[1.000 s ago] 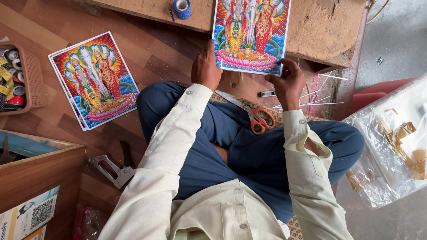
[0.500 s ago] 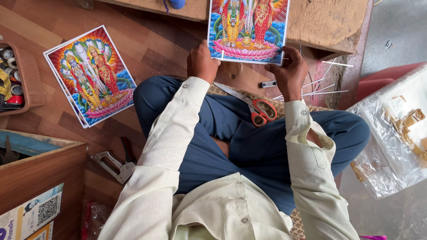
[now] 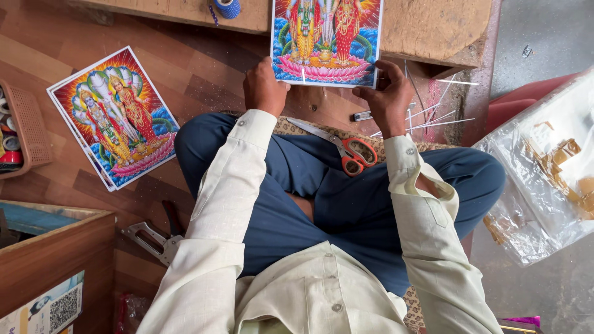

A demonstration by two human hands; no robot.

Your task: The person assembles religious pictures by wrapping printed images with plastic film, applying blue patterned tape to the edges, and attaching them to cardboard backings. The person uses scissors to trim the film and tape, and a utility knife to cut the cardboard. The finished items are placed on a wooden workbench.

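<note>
I sit cross-legged on the floor. My left hand grips the near left corner of a colourful printed picture that lies on a low wooden board. My right hand holds the picture's near right corner. Orange-handled scissors rest on my lap between my forearms. A second, similar picture lies flat on the wooden floor to my left, on top of a small stack.
A staple gun lies on the floor by my left knee. A wooden box stands at lower left, a small basket at the left edge. Thin sticks lie by my right hand. A plastic bag with tan pieces sits right. A blue spool stands on the board.
Both hands have pushed the held picture farther away onto the board. The view has shifted slightly, and the picture on the floor has stayed in place.
</note>
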